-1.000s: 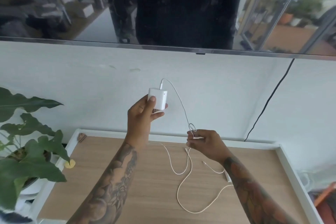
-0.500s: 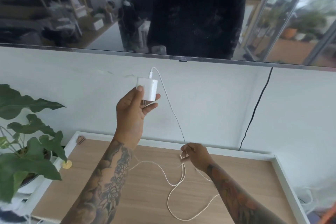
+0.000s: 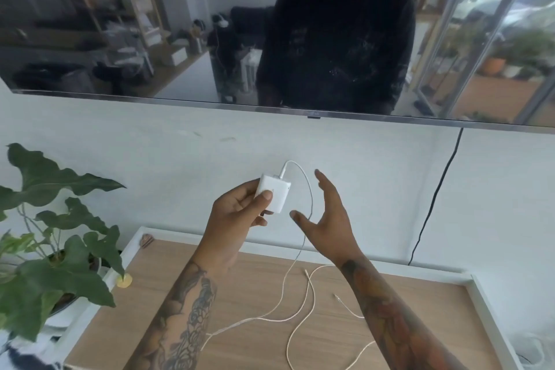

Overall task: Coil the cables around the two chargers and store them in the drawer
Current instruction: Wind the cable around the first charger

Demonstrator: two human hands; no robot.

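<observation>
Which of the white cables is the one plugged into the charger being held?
The white cable arching from the charger top in the left hand, past the open right hand. The other cable lies loose on the tabletop.

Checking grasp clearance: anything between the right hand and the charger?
Head view: only the white cable, hanging from the charger held by the left hand, crosses the gap to the open right hand.

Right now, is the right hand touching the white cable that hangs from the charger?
Apart. In the head view the right hand is spread open beside the white cable, with wall showing between cable and fingers. The left hand holds the charger.
</observation>
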